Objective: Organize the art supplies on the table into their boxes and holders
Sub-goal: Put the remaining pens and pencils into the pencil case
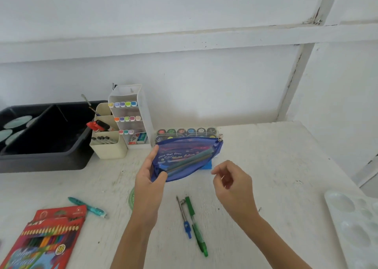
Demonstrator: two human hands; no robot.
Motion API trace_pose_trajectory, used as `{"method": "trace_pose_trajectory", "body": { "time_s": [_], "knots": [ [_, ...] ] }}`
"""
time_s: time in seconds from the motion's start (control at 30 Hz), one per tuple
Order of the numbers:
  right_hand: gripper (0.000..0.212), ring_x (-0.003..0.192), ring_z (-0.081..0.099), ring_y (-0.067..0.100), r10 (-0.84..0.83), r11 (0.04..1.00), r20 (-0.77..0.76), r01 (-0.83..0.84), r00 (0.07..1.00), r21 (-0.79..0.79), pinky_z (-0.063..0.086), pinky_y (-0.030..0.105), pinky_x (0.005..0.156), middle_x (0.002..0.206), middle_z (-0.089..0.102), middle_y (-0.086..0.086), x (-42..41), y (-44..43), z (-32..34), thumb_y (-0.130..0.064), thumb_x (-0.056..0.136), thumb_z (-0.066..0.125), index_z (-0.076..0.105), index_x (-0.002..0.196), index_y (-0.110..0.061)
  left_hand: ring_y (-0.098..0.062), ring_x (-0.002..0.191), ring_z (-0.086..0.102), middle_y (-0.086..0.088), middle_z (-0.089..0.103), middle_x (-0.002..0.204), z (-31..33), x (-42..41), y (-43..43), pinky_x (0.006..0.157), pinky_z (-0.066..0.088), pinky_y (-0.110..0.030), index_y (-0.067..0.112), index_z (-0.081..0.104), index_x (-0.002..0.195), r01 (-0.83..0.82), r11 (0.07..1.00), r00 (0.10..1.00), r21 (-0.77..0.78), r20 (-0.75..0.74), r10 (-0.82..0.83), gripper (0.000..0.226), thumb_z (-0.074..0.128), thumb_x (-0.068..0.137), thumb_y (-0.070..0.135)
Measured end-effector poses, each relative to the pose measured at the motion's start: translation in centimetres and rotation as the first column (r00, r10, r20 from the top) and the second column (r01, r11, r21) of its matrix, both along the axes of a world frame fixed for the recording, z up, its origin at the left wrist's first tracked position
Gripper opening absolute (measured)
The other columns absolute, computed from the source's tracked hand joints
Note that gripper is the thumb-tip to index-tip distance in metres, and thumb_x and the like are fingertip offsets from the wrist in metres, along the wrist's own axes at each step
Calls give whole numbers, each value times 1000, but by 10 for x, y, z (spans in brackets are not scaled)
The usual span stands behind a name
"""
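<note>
Left hand [150,178] grips one blue pouch [187,159]; right hand [231,181] loosely curled, empty, above two pens [196,225].

I read this as a home art or craft corner. A worn white table [255,166] stands against a white-painted wall [184,74] with plain framing. At the far left are a black bin [41,158], a cream pen holder [108,148] and a white marker rack [131,113]; paint pots [186,131] sit mid-table. A mixing palette [351,223] lies near right, a coloured pencil box [47,238] near left.
</note>
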State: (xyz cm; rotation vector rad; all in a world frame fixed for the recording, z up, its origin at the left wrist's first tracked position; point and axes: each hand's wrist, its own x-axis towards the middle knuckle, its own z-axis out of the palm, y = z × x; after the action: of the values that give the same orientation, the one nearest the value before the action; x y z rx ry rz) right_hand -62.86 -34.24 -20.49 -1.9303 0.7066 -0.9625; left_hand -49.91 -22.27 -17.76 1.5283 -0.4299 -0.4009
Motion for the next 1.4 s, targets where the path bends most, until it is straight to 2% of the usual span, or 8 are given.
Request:
{"method": "trace_pose_trajectory", "body": {
  "time_s": [0.13,0.33,0.53,0.67,0.87,1.03,1.17,1.4],
  "knots": [
    [16,61,52,5,240,943,-384,-120,892,310,45,16,57,76,59,-2,3,37,-32,-15,86,64,55,96,-24,-3,114,54,20,55,124,-2,-4,30,91,47,-23,30,47,136,-101,995,995,4,1,101,63,46,90,-14],
    [38,73,56,9,133,977,-478,-32,868,213,48,20,66,83,58,-1,11,57,-41,-17,85,67,54,121,-16,-10,123,49,12,49,136,-12,-13,68,84,52,-17,32,47,136,-169,985,985,40,-20,170,64,48,90,-13],
    [18,66,55,5,-195,950,-48,201,980,239,43,7,56,81,61,1,0,54,15,-10,87,63,63,105,-8,-10,122,49,10,50,134,-12,-23,88,100,47,-37,28,46,137,-224,974,973,14,-55,225,63,47,90,-13],
    [14,86,62,6,114,993,353,-122,929,-1,48,12,76,93,66,-1,6,67,63,-9,92,57,61,105,-15,-11,125,47,10,49,137,-12,-28,89,100,47,-36,27,45,138,-221,975,973,14,-66,222,63,47,90,-13],
    [28,103,49,7,340,793,-137,-362,930,-490,39,24,88,107,63,-1,35,68,32,-23,92,51,63,116,-17,-13,124,49,7,51,136,-11,-34,87,95,51,-36,26,46,137,-205,979,977,-10,-70,203,62,48,89,-14],
    [16,77,55,7,-68,992,155,83,986,-94,43,10,66,89,62,0,21,71,4,-3,88,55,61,92,-18,-13,119,52,8,52,131,-7,-31,98,90,53,-30,28,45,138,-279,960,956,-10,-95,277,62,46,91,-12],
    [18,79,55,10,-7,993,-394,52,919,104,45,20,66,94,59,1,26,75,-31,-22,89,62,53,103,-21,-12,118,50,9,50,125,-4,-31,106,96,49,-39,27,45,138,-333,943,938,10,-101,332,60,48,91,-10],
    [30,77,55,10,15,986,-498,71,867,154,41,19,68,90,64,2,24,71,-45,-11,88,63,60,117,-8,-13,116,50,8,48,127,-4,-26,120,82,52,-32,31,48,134,-385,923,916,19,-118,384,58,50,91,-8]
  ]
}}
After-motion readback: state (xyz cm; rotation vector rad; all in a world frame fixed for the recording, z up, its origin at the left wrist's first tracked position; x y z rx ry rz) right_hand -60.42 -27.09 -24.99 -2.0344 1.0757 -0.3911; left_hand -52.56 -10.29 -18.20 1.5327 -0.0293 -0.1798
